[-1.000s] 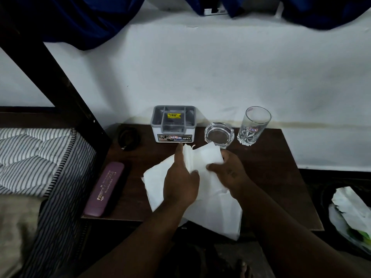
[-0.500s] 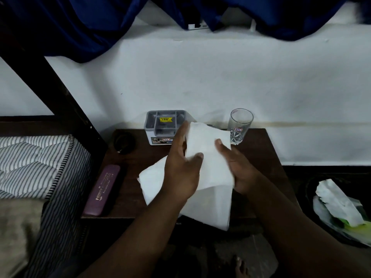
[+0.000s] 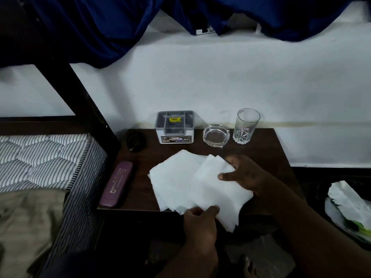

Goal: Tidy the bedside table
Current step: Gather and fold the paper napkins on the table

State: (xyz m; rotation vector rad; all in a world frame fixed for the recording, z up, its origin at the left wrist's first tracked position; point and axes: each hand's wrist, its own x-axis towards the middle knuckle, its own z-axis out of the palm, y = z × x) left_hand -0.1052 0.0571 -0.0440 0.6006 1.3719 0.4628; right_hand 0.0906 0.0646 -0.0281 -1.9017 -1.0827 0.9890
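While white sheets [image 3: 180, 181] overhang the table [image 3: 267, 149] edge, the left hand [image 3: 200, 223] pinches their near edge, the right hand [image 3: 247, 175] their side.

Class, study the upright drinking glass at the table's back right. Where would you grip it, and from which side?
Probably the plain middle wall of the glass, above its cut base, approached from the front right: it stands upright, the ashtray crowds its left and the room wall is behind.

Dark bedside table [image 3: 261, 153] bears grey box [image 3: 175, 127], ashtray [image 3: 216, 135], glass [image 3: 246, 126], purple case [image 3: 117, 184], papers [image 3: 176, 181]
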